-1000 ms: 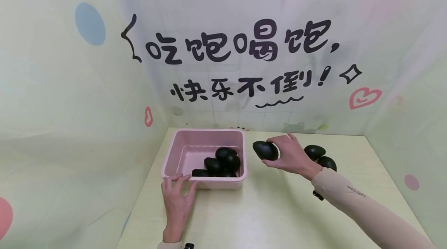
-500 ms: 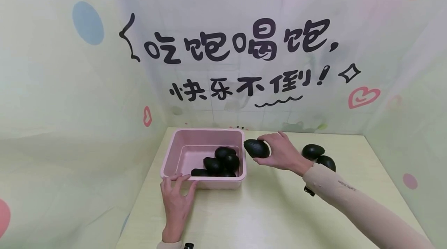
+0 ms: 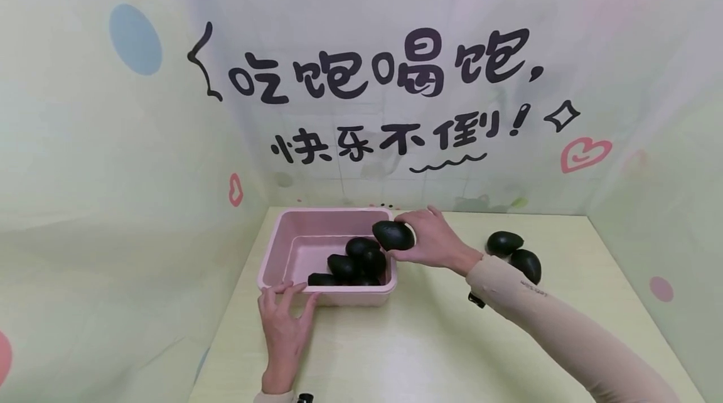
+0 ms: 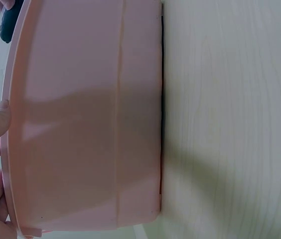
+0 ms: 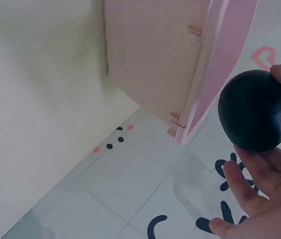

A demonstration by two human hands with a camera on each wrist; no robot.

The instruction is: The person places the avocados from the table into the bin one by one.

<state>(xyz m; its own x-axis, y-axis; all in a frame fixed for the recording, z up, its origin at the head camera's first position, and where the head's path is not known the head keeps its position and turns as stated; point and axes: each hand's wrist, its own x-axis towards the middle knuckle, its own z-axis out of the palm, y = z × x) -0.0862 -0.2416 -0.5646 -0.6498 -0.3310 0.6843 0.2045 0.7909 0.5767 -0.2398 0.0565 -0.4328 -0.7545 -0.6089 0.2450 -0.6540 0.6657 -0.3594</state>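
My right hand grips a dark avocado between thumb and fingers, holding it up over the right rim of a pink plastic bin. The right wrist view shows the same avocado, smooth and nearly black, pinched beside the bin's rim. Several more avocados are piled in the bin's right and front part, partly hidden by its front wall. At the front left of the bin, my left hand holds the rim, its fingers bent over the edge.
Two avocados lie close together on the light wooden table, right of the bin and beyond my right forearm. A printed cloth backdrop with large black characters closes off the back, and it continues along both sides.
My right hand has carried the avocado leftward, from beside the bin to over its right rim. The left hand stays on the front rim.
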